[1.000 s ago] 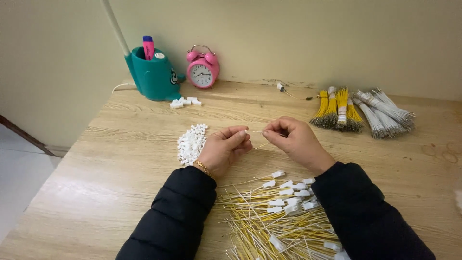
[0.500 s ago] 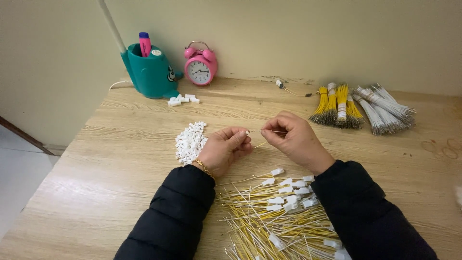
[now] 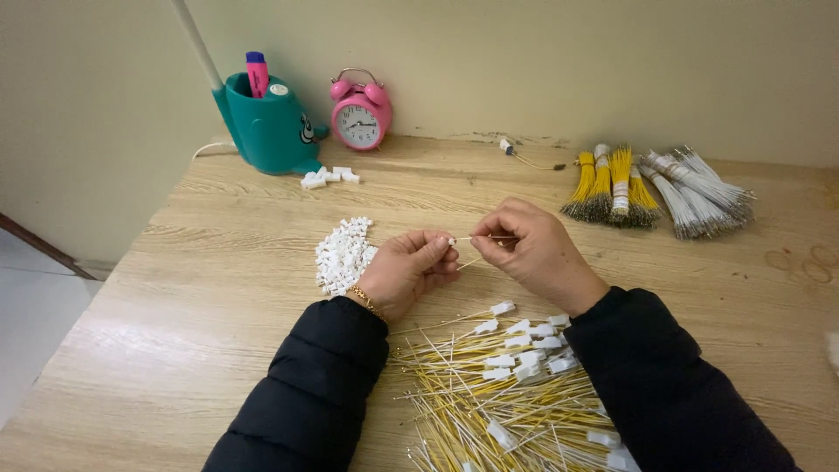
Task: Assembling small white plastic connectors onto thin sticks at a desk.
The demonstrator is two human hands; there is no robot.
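Between hands (image 3: pixel 476 249) — small white connector (image 3: pixel 452 240) on thin wire (image 3: pixel 489 237).

The light is soft and even, a little warm, and seems to come from above and the front. Shadows are weak: a short one lies behind the pink alarm clock (image 3: pixel 360 108) on the wall. The wooden table (image 3: pixel 175 297) shows no glare. The focus is sharp at the centre; the edges bend slightly.
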